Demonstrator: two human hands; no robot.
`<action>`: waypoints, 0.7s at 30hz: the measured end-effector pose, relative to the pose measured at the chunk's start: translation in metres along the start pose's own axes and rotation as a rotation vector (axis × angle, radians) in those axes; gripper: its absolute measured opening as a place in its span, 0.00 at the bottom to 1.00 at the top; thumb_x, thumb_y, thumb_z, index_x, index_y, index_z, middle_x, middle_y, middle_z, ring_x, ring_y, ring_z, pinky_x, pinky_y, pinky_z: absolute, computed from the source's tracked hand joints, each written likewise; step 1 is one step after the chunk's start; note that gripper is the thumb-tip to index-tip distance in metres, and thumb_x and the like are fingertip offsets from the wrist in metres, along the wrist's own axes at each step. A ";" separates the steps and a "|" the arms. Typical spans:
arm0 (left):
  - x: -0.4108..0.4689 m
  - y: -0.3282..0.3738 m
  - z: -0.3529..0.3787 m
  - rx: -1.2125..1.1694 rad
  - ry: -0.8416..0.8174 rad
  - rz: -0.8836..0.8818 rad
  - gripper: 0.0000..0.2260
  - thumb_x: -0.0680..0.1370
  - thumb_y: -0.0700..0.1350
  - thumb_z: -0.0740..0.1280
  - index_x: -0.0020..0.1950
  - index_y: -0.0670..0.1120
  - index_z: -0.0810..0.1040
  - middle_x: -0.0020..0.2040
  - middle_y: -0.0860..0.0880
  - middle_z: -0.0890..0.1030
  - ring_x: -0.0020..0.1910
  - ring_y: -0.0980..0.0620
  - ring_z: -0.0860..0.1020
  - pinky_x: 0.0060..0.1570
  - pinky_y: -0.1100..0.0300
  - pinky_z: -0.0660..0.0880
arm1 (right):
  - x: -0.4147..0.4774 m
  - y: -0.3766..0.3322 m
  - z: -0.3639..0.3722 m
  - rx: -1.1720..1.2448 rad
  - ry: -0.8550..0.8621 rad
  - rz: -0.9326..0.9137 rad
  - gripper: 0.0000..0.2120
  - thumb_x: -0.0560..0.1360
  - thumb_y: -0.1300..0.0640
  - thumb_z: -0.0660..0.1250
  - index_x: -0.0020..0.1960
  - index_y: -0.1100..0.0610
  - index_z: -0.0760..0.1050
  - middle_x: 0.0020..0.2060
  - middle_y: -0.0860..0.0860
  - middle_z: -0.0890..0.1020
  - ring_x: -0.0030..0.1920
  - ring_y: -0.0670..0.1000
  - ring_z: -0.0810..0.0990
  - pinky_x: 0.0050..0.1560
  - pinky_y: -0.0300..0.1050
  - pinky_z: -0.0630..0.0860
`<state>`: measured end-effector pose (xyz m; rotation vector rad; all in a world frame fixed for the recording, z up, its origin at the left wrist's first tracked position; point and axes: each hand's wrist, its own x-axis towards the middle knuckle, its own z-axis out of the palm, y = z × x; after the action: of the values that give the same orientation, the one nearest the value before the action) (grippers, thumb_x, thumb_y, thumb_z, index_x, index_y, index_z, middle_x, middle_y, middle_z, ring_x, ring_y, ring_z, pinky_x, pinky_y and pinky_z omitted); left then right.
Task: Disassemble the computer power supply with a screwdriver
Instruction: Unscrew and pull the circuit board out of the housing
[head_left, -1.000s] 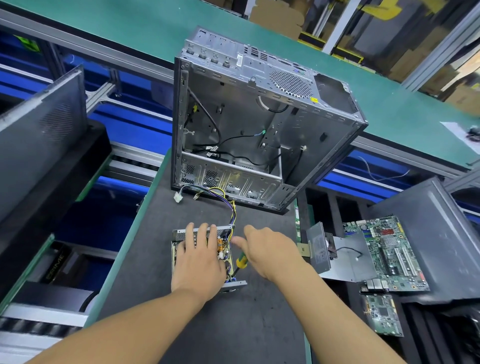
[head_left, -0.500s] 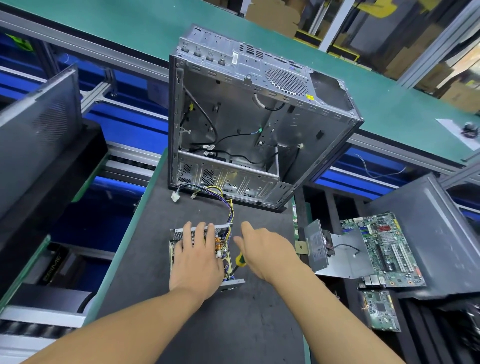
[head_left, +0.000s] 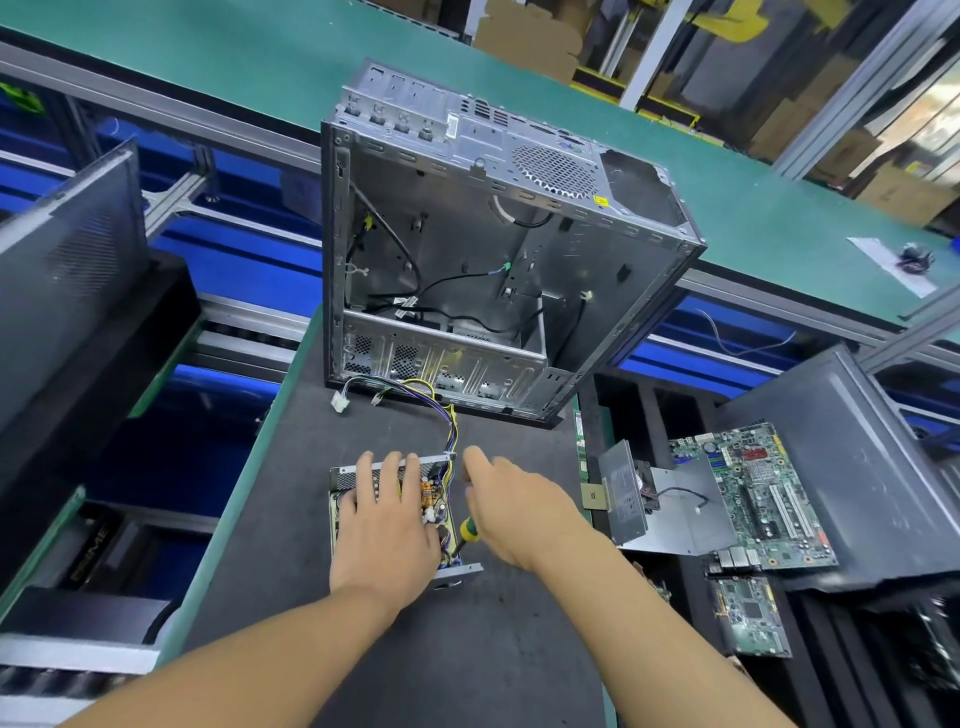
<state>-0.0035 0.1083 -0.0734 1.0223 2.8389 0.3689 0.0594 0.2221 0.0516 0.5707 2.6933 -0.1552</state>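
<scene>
The power supply (head_left: 343, 480) lies open on the dark mat near me, its circuit board and coloured wires exposed. My left hand (head_left: 387, 525) lies flat on top of it with the fingers spread and straight, pressing it down. My right hand (head_left: 511, 506) is just to its right and grips a screwdriver (head_left: 467, 531) with a yellow and green handle. The shaft angles down toward the supply's near right corner. Most of the handle is hidden under my palm.
An empty computer case (head_left: 467, 260) stands on its side just behind the supply, with the supply's wire bundle (head_left: 415, 392) trailing to it. Motherboards (head_left: 753, 493) and a metal cover (head_left: 628, 499) lie to the right. Dark side panels (head_left: 67, 270) lean at left and right.
Both hands stay on the supply and screwdriver. The right hand has shifted slightly; the view has moved a little.
</scene>
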 end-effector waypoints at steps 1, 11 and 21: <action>0.000 0.000 0.000 0.000 0.002 0.001 0.33 0.68 0.50 0.70 0.72 0.43 0.70 0.69 0.45 0.72 0.72 0.36 0.65 0.57 0.43 0.74 | 0.000 0.001 0.000 0.048 -0.025 -0.015 0.11 0.80 0.57 0.57 0.62 0.54 0.62 0.55 0.55 0.72 0.51 0.62 0.76 0.42 0.50 0.68; -0.005 -0.005 -0.001 -0.009 -0.023 0.041 0.36 0.73 0.52 0.66 0.79 0.46 0.59 0.80 0.44 0.58 0.80 0.40 0.51 0.73 0.44 0.57 | -0.003 0.013 0.013 0.066 0.086 0.045 0.09 0.83 0.48 0.51 0.54 0.54 0.62 0.51 0.54 0.73 0.48 0.63 0.78 0.40 0.51 0.68; 0.036 0.002 -0.026 0.087 -0.239 0.680 0.11 0.74 0.42 0.60 0.55 0.49 0.75 0.59 0.49 0.75 0.56 0.42 0.76 0.54 0.50 0.70 | -0.007 0.020 0.012 0.147 0.063 0.073 0.13 0.81 0.44 0.52 0.56 0.53 0.64 0.53 0.53 0.73 0.50 0.62 0.77 0.43 0.53 0.67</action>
<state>-0.0348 0.1274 -0.0480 1.8915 2.2423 0.1517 0.0777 0.2358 0.0427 0.7282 2.7325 -0.3219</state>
